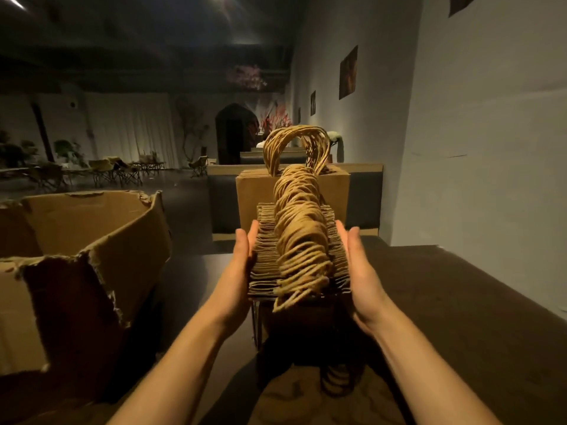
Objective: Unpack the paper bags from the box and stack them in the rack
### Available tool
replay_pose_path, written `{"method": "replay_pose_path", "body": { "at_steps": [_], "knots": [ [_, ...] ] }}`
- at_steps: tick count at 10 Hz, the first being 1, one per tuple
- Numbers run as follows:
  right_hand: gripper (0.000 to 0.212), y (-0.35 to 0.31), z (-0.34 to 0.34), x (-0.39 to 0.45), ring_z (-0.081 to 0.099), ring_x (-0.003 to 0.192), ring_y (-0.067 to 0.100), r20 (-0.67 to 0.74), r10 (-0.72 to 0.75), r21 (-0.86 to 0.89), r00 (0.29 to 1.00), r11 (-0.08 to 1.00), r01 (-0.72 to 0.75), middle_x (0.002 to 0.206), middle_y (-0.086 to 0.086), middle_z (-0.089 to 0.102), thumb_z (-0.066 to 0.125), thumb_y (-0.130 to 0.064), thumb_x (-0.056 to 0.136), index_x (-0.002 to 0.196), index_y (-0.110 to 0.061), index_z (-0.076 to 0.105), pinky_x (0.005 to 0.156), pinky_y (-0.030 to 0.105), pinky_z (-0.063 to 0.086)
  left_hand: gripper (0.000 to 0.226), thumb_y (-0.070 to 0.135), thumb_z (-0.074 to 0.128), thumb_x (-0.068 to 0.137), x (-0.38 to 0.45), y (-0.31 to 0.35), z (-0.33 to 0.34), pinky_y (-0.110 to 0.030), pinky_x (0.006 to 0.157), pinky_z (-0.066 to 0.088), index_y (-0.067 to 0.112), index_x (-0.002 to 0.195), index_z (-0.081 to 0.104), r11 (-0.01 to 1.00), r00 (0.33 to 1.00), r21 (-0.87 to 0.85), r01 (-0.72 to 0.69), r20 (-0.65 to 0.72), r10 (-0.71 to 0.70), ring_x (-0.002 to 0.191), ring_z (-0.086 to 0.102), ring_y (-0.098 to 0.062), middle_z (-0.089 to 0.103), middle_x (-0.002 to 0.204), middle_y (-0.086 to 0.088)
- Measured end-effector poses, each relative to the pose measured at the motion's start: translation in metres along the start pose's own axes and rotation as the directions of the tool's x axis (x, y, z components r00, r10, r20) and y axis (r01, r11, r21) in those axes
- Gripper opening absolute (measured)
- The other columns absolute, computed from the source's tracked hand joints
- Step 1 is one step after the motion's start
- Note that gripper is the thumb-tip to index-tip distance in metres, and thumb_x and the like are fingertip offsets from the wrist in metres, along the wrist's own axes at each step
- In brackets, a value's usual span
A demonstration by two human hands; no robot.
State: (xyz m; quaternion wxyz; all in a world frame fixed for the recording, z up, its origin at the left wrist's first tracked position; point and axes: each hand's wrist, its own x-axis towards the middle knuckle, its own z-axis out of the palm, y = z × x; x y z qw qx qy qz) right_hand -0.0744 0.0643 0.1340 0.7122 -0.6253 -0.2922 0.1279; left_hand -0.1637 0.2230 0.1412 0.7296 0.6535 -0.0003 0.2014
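Observation:
A thick row of flat brown paper bags [264,256] stands on edge in front of me, their twisted rope handles [299,228] piled along the top. My left hand [242,256] presses flat against the row's left side, and my right hand [357,265] presses flat against its right side, fingers straight. Behind this row stands a taller batch of bags [254,191] with handles arching upward. A thin dark rack frame [256,320] shows below the row. The torn cardboard box [92,240] sits open at my left.
A dark table top [445,296] extends to the right beside a pale wall [475,148]. More rope handles [337,378] and crumpled brown paper [294,400] lie low between my forearms. Folding chairs and plants stand far off at the left of the dim room.

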Motion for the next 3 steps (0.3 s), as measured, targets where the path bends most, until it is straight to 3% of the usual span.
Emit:
{"method": "replay_pose_path", "body": {
  "at_steps": [1, 2, 3],
  "knots": [
    [0.100, -0.0028, -0.0054, -0.0013, 0.030, 0.146, 0.011, 0.000, 0.014, 0.028, 1.000, 1.000, -0.014, 0.159, -0.017, 0.032, 0.032, -0.098, 0.063, 0.151, -0.052, 0.024, 0.123, 0.049, 0.022, 0.086, 0.077, 0.033, 0.078, 0.0010, -0.0015, -0.0087, -0.053, 0.120, 0.028, 0.039, 0.155, 0.028, 0.999, 1.000, -0.050, 0.019, -0.009, -0.019, 0.137, 0.048, -0.018, 0.058, 0.130, 0.020],
    [0.085, 0.0013, 0.0008, -0.0025, 0.028, 0.148, 0.011, 0.005, -0.032, 0.021, 0.999, 0.999, 0.032, 0.161, -0.018, 0.029, 0.033, -0.097, 0.068, 0.145, -0.062, 0.027, 0.123, 0.049, 0.021, 0.077, 0.080, 0.035, 0.080, -0.0034, -0.0044, -0.0035, -0.050, 0.120, 0.029, 0.043, 0.147, 0.039, 0.999, 1.000, -0.037, 0.000, 0.003, 0.000, 0.134, 0.052, -0.015, 0.062, 0.127, 0.022],
    [0.055, -0.0083, -0.0024, -0.0068, 0.050, 0.124, -0.011, 0.047, -0.010, 0.053, 0.999, 0.999, 0.008, 0.133, -0.037, 0.049, 0.029, -0.078, 0.081, 0.131, -0.060, 0.042, 0.098, 0.011, 0.040, 0.083, 0.076, 0.031, 0.080, -0.0048, 0.0039, -0.0071, -0.051, 0.121, 0.026, 0.035, 0.152, 0.035, 0.999, 1.000, -0.050, 0.011, -0.012, -0.011, 0.138, 0.048, -0.017, 0.056, 0.141, 0.013]
  ]
}}
